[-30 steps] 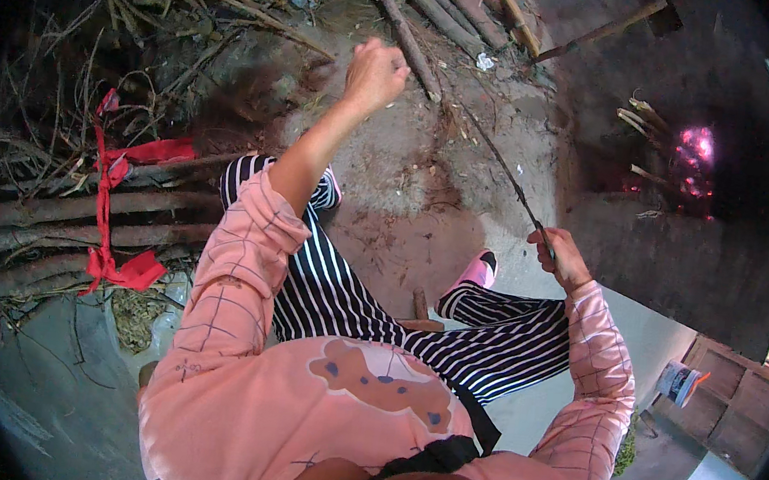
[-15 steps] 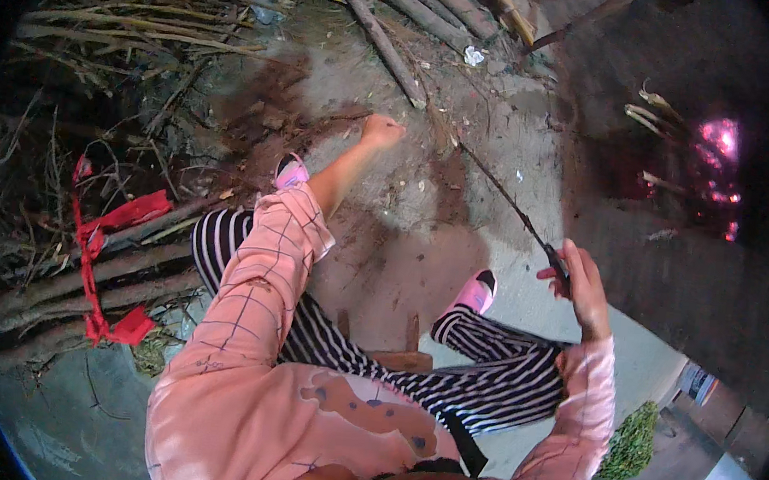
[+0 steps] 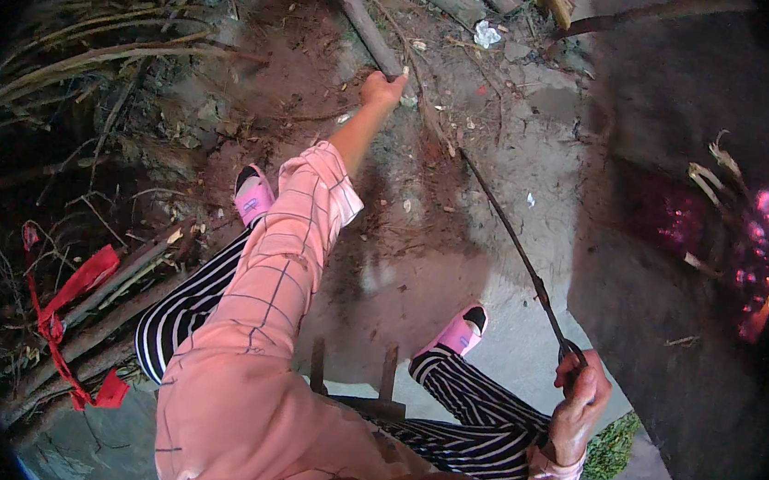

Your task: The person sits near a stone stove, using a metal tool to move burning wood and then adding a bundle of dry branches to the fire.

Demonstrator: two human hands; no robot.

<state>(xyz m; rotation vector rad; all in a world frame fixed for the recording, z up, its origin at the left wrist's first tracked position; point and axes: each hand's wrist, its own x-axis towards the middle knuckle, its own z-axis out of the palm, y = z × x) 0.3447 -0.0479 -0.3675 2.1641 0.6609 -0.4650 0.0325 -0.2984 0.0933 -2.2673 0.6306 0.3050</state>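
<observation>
My left hand (image 3: 382, 90) reaches far forward, its fingers closed on the near end of a thick stick of firewood (image 3: 355, 13), which runs away toward the far edge. Low on the right, my right hand (image 3: 580, 396) is wrapped around the looped handle of what look like long dark fire tongs (image 3: 516, 241). Their thin shaft slants forward and left, with the tip down by dry twigs (image 3: 429, 113) on the dirty floor. My palm partly hides the handle.
Branches (image 3: 97, 55) are heaped at the left, near logs and a red cloth strip (image 3: 84, 283). A glowing fire (image 3: 765, 263) with burning sticks (image 3: 709, 183) lies at the right. Low wooden stool (image 3: 368, 407) below me; green leafy bundle (image 3: 610, 447) at lower right; crumpled white paper (image 3: 487, 34) ahead.
My left hand has gone forward and taken hold of the firewood stick, whose end has shifted slightly left. The right hand has drawn back toward me with the tongs. The view has shifted.
</observation>
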